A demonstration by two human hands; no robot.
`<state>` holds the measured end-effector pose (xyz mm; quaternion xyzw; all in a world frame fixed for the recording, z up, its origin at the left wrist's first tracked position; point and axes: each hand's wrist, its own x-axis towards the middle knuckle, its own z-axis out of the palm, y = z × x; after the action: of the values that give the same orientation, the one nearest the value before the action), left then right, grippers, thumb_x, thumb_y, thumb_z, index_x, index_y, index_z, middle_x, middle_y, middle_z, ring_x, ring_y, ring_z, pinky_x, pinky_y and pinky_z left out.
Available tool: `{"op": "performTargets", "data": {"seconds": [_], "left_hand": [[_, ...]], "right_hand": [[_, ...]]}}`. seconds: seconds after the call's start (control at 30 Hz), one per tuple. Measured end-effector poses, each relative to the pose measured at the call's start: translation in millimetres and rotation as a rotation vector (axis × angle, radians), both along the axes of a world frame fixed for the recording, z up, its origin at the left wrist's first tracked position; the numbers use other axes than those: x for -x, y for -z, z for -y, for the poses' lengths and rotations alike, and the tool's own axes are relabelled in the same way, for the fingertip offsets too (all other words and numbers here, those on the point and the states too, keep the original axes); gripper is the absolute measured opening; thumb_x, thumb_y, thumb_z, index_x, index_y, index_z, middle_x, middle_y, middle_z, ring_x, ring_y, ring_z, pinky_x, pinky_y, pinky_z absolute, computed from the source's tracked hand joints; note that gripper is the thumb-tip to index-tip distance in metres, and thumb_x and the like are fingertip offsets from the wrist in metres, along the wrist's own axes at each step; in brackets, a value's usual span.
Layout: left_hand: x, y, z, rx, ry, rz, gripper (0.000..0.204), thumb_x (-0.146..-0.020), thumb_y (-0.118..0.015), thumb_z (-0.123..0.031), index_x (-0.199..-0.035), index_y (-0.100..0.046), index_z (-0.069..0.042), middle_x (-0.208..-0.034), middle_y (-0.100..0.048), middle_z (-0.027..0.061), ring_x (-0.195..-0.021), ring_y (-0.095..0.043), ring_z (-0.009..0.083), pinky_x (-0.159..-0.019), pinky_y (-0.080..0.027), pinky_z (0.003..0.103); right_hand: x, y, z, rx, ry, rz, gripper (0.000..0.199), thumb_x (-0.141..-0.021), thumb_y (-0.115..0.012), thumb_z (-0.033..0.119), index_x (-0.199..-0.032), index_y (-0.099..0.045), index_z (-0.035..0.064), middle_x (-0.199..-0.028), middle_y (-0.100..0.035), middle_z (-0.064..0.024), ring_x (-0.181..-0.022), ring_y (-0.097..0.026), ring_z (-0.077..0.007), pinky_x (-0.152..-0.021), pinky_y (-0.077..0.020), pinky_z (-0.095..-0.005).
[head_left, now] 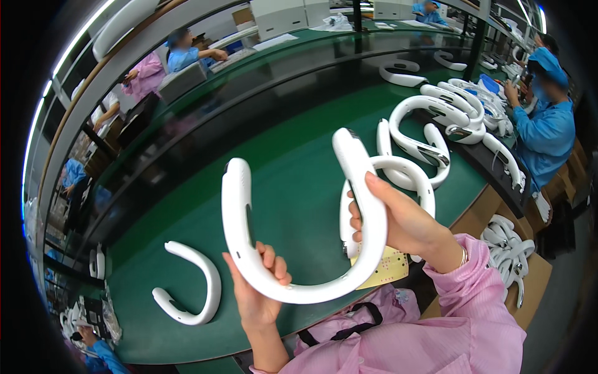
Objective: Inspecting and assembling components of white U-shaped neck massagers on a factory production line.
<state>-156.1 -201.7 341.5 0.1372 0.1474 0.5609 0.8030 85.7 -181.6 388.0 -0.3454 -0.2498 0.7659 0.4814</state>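
I hold a white U-shaped neck fan [311,293] in both hands above the green table, its two arms pointing up and away from me. My left hand [258,290] is closed around the lower left of the curve, fingertips on the inner side. My right hand [402,215] grips the right arm, with the thumb on top and fingers wrapped on the inside. Behind my right hand lies another white neck fan [414,167], partly hidden. A separate neck fan [213,283] rests on the table to the left.
Several neck fans [436,103] are piled at the right, near a person in blue [548,124]. A yellow card [389,267] lies by the table's near edge. White parts fill a cardboard box [529,299] at the lower right. A dark belt strip [249,112] runs beyond the green surface.
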Motion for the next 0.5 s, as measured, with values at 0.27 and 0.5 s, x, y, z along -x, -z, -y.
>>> {"op": "performTargets", "data": {"seconds": [0.27, 0.5], "left_hand": [[-24.2, -22.4, 13.8, -0.305, -0.07, -0.212, 0.053, -0.092, -0.046, -0.027, -0.131, -0.028, 0.004, -0.099, -0.054, 0.017, -0.08, -0.059, 0.0267, -0.073, -0.052, 0.041], [-23.8, -10.0, 16.1, -0.303, -0.06, -0.108, 0.05, -0.094, -0.036, -0.033, -0.129, -0.032, 0.003, -0.089, -0.054, 0.0119, -0.069, -0.057, 0.0216, -0.063, -0.051, 0.038]], "right_hand": [[-3.6, 41.5, -7.4, 0.089, 0.076, -0.24, 0.049, -0.087, -0.047, 0.044, -0.101, -0.044, -0.0028, -0.069, -0.051, -0.0077, -0.058, -0.05, -0.0171, -0.054, -0.0447, -0.0302], [7.5, 47.1, 2.3, 0.034, 0.116, -0.174, 0.048, -0.089, -0.045, 0.044, -0.104, -0.042, -0.0018, -0.068, -0.049, -0.0074, -0.057, -0.048, -0.0162, -0.053, -0.0437, -0.0292]]}}
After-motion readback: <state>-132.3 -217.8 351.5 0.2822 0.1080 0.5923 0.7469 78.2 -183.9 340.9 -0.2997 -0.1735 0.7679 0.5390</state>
